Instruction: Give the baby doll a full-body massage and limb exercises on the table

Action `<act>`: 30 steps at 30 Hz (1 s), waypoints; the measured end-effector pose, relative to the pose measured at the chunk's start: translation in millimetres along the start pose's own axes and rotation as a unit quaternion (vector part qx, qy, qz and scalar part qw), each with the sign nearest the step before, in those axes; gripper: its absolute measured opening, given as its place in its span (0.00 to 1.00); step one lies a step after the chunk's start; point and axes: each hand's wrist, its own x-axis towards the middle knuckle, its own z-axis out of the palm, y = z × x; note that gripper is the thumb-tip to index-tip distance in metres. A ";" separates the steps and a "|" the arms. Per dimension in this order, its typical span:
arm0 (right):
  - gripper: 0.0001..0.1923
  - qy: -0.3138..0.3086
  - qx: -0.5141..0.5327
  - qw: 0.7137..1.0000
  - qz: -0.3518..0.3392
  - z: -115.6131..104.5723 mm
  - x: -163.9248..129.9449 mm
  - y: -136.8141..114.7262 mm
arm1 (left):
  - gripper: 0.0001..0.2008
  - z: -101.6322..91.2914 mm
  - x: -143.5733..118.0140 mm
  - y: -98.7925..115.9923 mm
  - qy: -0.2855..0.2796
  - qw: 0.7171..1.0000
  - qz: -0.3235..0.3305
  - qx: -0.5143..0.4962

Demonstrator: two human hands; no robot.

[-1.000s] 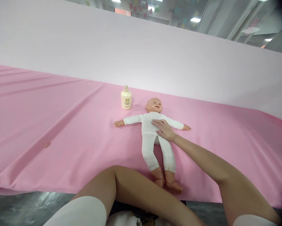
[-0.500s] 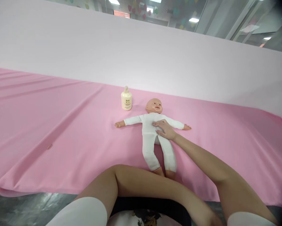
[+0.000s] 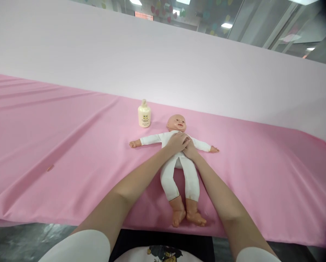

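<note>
One doll (image 3: 179,160) lies face up on the pink desk (image 3: 70,153), one bottle (image 3: 144,115) near its head. Both hands, left hand (image 3: 176,142) newly joining the right hand (image 3: 190,148), rest flat, fingers open, on its chest.

Both my arms are stretched forward, forearms bare, converging toward the middle. My left hand (image 3: 177,142) lies palm down, fingers flat and extended. My right hand (image 3: 190,148) sits just beside it, touching it and partly tucked under its fingers. Neither hand is closed around anything; both rest flat.
</note>
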 end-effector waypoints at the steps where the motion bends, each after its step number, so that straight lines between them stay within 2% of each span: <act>1: 0.22 -0.021 -0.018 1.000 0.002 -0.5 -0.5 0.9 | 0.17 2.7 -1.3 -11.8 0.017 1.000 -0.008 0.010; 4: 0.31 -0.069 -0.073 0.994 0.033 -0.6 -0.8 0.1 | 0.23 10.5 -9.4 -35.3 0.038 0.998 -0.014 0.048; 7: 0.33 -0.092 -0.078 0.991 0.066 1.8 0.0 -2.1 | 0.26 10.6 -22.9 -46.8 0.033 0.997 -0.035 0.054; 12: 0.37 -0.063 -0.080 0.981 0.167 6.0 -2.5 -7.4 | 0.28 -2.1 -45.2 -56.6 -0.017 0.995 -0.066 0.068; 18: 0.43 -0.070 -0.164 0.953 0.245 18.7 -23.8 -35.3 | 0.29 -6.9 -44.9 -59.8 -0.018 0.997 -0.051 0.057; 20: 0.40 -0.054 -0.152 0.965 0.209 25.6 -31.5 -46.0 | 0.29 -7.3 -43.9 -59.7 -0.017 0.997 -0.046 0.053; 22: 0.37 -0.049 -0.128 0.981 0.135 29.3 -35.0 -55.0 | 0.28 -8.3 -44.3 -59.8 -0.023 0.998 -0.034 0.051; 24: 0.35 -0.081 -0.115 0.987 0.079 26.7 -32.4 -60.8 | 0.27 -9.8 -44.8 -61.6 -0.031 0.999 -0.014 0.043; 26: 0.36 -0.131 -0.116 0.983 0.057 17.7 -24.5 -61.4 | 0.27 -11.1 -44.3 -66.6 -0.026 0.999 0.001 0.028; 28: 0.37 -0.177 -0.098 0.979 0.027 6.0 -14.6 -55.4 | 0.28 -11.5 -42.4 -74.4 -0.004 1.000 0.010 0.010; 30: 0.34 -0.196 -0.061 0.979 0.007 -3.7 -6.3 -43.1 | 0.28 -10.8 -40.0 -82.8 0.016 1.000 0.018 -0.006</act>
